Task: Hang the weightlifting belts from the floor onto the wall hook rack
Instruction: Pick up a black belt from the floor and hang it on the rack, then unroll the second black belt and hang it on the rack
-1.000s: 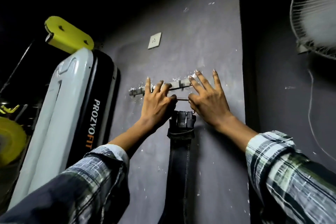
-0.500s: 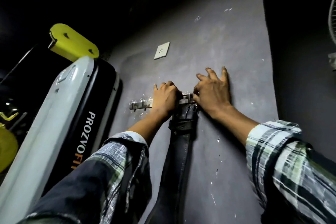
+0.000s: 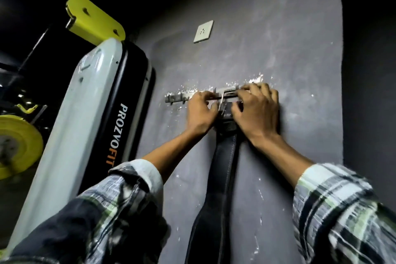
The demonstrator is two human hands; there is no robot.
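Note:
A black leather weightlifting belt (image 3: 222,169) hangs straight down the grey wall from its metal buckle (image 3: 225,100), which sits at the silver hook rack (image 3: 177,98). My left hand (image 3: 200,111) grips the buckle's left side with curled fingers. At the buckle's right side is my right hand (image 3: 257,111), fingers curled over the buckle and the rack's right end. The hook under the buckle is hidden by my fingers.
A white and black padded bench (image 3: 85,118) marked PROZVOFIT leans against the wall to the left, with a yellow bracket (image 3: 94,20) on top. A yellow weight plate (image 3: 17,146) shows at far left. A white wall socket (image 3: 203,31) sits above the rack.
Both hands have lifted the buckle from below the rack up onto it, and their fingers have gone from spread on the wall to curled round the buckle. The view has shifted closer.

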